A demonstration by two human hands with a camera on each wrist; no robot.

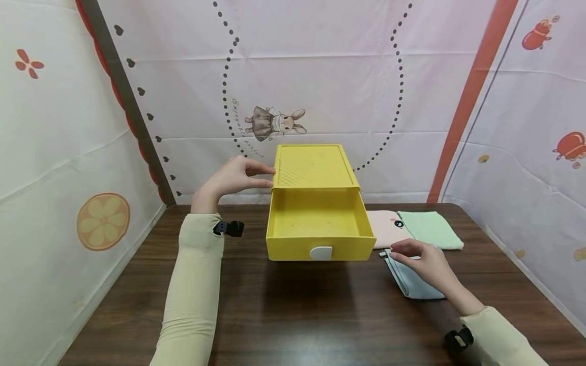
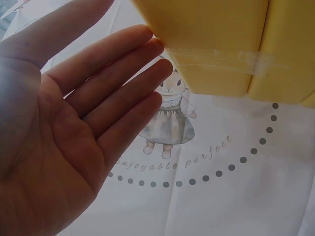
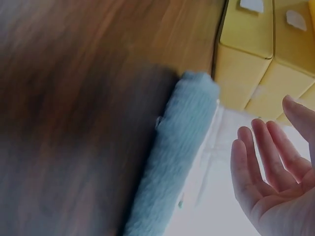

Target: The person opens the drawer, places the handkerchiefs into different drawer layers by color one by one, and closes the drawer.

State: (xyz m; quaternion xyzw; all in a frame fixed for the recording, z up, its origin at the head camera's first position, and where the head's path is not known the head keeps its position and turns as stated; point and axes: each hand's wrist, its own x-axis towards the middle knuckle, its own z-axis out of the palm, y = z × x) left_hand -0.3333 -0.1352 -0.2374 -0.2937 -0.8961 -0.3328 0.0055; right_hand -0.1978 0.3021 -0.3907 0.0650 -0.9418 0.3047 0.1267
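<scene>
A yellow drawer box (image 1: pixel 316 165) stands mid-table with its top drawer (image 1: pixel 286 249) pulled out toward me. That drawer has a white handle (image 1: pixel 321 253), and its bare bottom shows. My left hand (image 1: pixel 235 177) has its fingertips at the box's upper left edge; in the left wrist view the fingers (image 2: pixel 125 91) are straight. On the right, my right hand (image 1: pixel 428 264) is over a folded light-blue towel (image 1: pixel 407 279). The right wrist view shows its fingers (image 3: pixel 268 155) relaxed, holding nothing, apart from the towel (image 3: pixel 177 152).
Behind the blue towel lie a folded pink cloth (image 1: pixel 382 229) with a printed face and a folded green cloth (image 1: pixel 430 229). The dark wooden table (image 1: pixel 293 315) is bounded at back and sides by printed fabric walls (image 1: pixel 320 76).
</scene>
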